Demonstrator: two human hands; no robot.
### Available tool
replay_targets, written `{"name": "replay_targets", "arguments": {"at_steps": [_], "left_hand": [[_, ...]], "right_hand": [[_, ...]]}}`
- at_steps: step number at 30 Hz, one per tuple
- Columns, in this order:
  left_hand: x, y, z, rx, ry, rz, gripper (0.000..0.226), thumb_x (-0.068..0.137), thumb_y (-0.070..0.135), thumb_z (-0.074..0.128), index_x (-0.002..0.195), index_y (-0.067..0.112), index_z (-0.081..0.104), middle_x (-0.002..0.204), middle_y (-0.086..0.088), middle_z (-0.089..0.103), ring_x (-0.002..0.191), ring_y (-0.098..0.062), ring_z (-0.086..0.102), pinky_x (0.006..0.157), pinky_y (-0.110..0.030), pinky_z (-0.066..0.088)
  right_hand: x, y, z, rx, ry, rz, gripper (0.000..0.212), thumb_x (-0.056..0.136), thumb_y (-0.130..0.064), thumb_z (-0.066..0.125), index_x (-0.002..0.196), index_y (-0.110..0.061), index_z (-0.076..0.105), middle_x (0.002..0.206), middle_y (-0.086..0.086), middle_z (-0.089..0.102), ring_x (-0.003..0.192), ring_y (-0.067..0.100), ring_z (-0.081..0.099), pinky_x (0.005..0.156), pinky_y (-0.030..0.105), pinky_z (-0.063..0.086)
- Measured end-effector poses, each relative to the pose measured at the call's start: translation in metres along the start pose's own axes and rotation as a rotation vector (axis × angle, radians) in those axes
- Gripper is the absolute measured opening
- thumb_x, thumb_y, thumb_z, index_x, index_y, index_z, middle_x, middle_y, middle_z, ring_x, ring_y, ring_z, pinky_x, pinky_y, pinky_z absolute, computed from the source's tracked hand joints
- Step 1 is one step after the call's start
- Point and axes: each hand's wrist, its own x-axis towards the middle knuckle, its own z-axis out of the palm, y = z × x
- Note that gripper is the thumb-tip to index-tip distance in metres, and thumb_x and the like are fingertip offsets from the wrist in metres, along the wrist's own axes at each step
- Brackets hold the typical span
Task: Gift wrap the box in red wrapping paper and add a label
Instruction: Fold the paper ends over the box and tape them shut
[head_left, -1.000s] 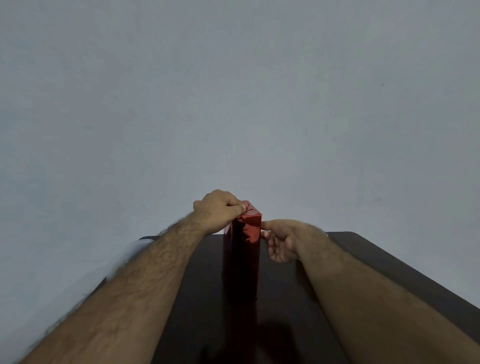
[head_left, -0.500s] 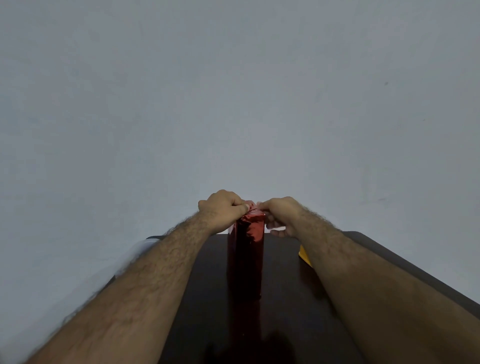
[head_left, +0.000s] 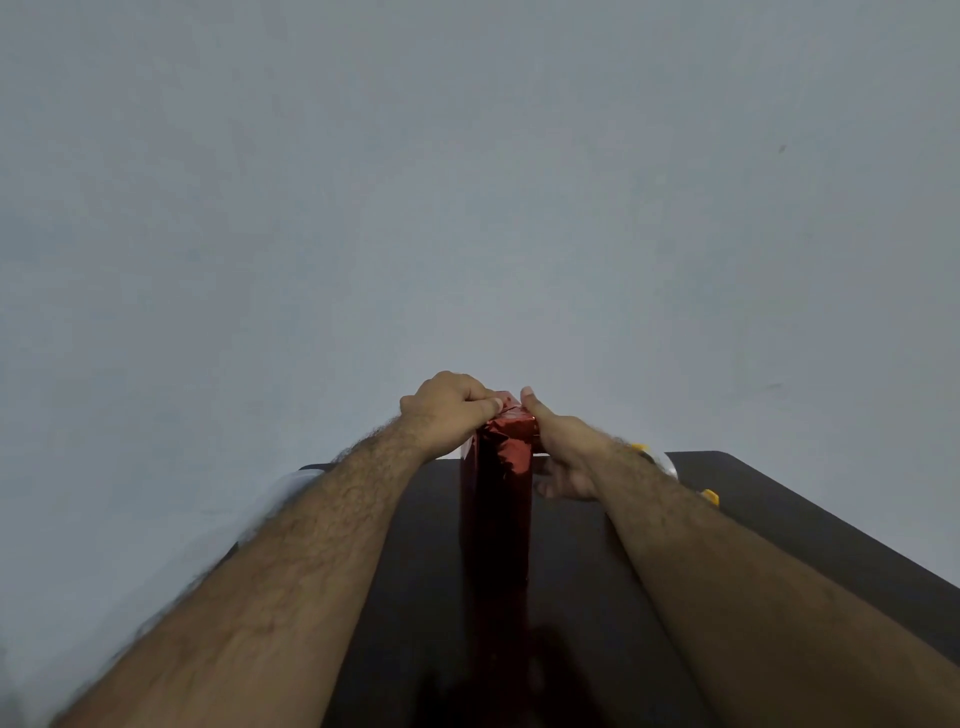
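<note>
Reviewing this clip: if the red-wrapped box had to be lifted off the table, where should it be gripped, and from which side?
Probably the mid-body of the red-wrapped box, taken from its left and right sides. It stands tall, narrow and upright on the table, so those long flat faces are free. The crumpled top fold is occupied by the left hand and right hand.

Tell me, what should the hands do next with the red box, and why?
Probably press the crumpled paper flat on top and tape it. The red box stands upright on the dark table, its sides covered. The left hand pinches the folds on top, and the right hand holds the top edge from the side. No label shows yet.
</note>
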Motion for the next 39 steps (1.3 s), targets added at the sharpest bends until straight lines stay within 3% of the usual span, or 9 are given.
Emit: {"name": "replay_targets", "arguments": {"at_steps": [3, 7, 9, 13, 20, 26, 30, 35, 39], "left_hand": [[0.003, -0.004, 0.001, 0.002, -0.005, 0.017, 0.027, 0.098, 0.046, 0.069, 0.072, 0.047, 0.075, 0.101, 0.030, 0.071, 0.115, -0.012, 0.064, 0.115, -0.054, 0.038], [0.003, -0.005, 0.002, -0.018, 0.003, 0.013, 0.024, 0.097, 0.048, 0.070, 0.075, 0.043, 0.076, 0.109, 0.025, 0.074, 0.117, -0.014, 0.065, 0.116, -0.055, 0.039], [0.002, -0.004, 0.002, -0.028, -0.004, 0.020, 0.026, 0.096, 0.050, 0.070, 0.071, 0.049, 0.075, 0.110, 0.027, 0.075, 0.118, -0.012, 0.065, 0.117, -0.054, 0.039], [0.002, -0.001, 0.000, -0.029, -0.026, 0.029, 0.021, 0.089, 0.054, 0.067, 0.070, 0.062, 0.072, 0.096, 0.034, 0.072, 0.113, -0.010, 0.066, 0.115, -0.053, 0.042], [-0.002, 0.002, 0.005, -0.068, -0.045, 0.053, 0.023, 0.084, 0.054, 0.055, 0.082, 0.068, 0.072, 0.098, 0.049, 0.067, 0.118, -0.002, 0.064, 0.117, -0.052, 0.041], [0.000, -0.001, 0.002, -0.066, -0.029, 0.039, 0.025, 0.093, 0.046, 0.064, 0.080, 0.064, 0.074, 0.096, 0.044, 0.069, 0.117, -0.003, 0.064, 0.118, -0.050, 0.041], [0.001, 0.003, 0.005, -0.015, -0.024, 0.048, 0.027, 0.102, 0.037, 0.064, 0.080, 0.046, 0.077, 0.091, 0.039, 0.066, 0.115, -0.007, 0.063, 0.118, -0.052, 0.039], [0.000, 0.001, 0.002, -0.015, -0.001, 0.027, 0.043, 0.100, 0.039, 0.065, 0.068, 0.068, 0.069, 0.083, 0.049, 0.063, 0.121, -0.007, 0.062, 0.118, -0.048, 0.039], [-0.002, 0.001, 0.002, -0.016, -0.014, 0.044, 0.041, 0.101, 0.041, 0.065, 0.069, 0.066, 0.071, 0.096, 0.044, 0.068, 0.121, -0.008, 0.062, 0.119, -0.050, 0.038]], "right_hand": [[0.004, 0.013, -0.011, 0.022, -0.062, 0.064, 0.036, 0.092, -0.060, 0.066, 0.089, -0.025, 0.075, 0.095, -0.006, 0.070, 0.080, 0.014, 0.057, 0.072, 0.036, 0.044], [0.006, 0.005, -0.017, 0.018, 0.266, -0.233, 0.017, 0.098, -0.022, 0.064, 0.111, -0.019, 0.074, 0.114, -0.001, 0.068, 0.086, 0.017, 0.055, 0.072, 0.036, 0.047], [-0.002, -0.010, -0.013, 0.013, 0.244, -0.307, 0.019, 0.095, -0.030, 0.072, 0.107, -0.017, 0.076, 0.106, -0.003, 0.070, 0.089, 0.018, 0.057, 0.077, 0.037, 0.048], [-0.014, -0.038, -0.004, -0.180, 0.217, -0.159, 0.019, 0.081, -0.023, 0.084, 0.097, -0.014, 0.078, 0.095, -0.003, 0.074, 0.086, 0.017, 0.061, 0.073, 0.037, 0.048], [-0.020, -0.052, 0.008, -0.069, 0.120, 0.093, 0.005, 0.085, -0.020, 0.066, 0.084, -0.020, 0.071, 0.060, -0.010, 0.064, 0.071, 0.013, 0.062, 0.077, 0.037, 0.045], [-0.013, -0.044, 0.014, -0.074, 0.152, 0.084, 0.008, 0.085, -0.025, 0.071, 0.086, -0.020, 0.077, 0.075, -0.008, 0.073, 0.082, 0.014, 0.068, 0.079, 0.036, 0.045], [-0.011, -0.037, 0.017, 0.046, 0.187, 0.063, 0.022, 0.083, -0.020, 0.062, 0.066, -0.018, 0.075, 0.073, -0.003, 0.074, 0.074, 0.019, 0.069, 0.075, 0.033, 0.047], [-0.002, -0.022, 0.020, 0.043, 0.279, 0.061, 0.023, 0.097, -0.033, 0.051, 0.092, -0.020, 0.069, 0.080, -0.003, 0.070, 0.078, 0.021, 0.064, 0.077, 0.038, 0.042], [-0.007, -0.016, 0.009, 0.027, 0.101, 0.026, 0.041, 0.098, -0.055, 0.052, 0.087, -0.018, 0.065, 0.080, -0.002, 0.069, 0.088, 0.020, 0.063, 0.082, 0.041, 0.041]]}}
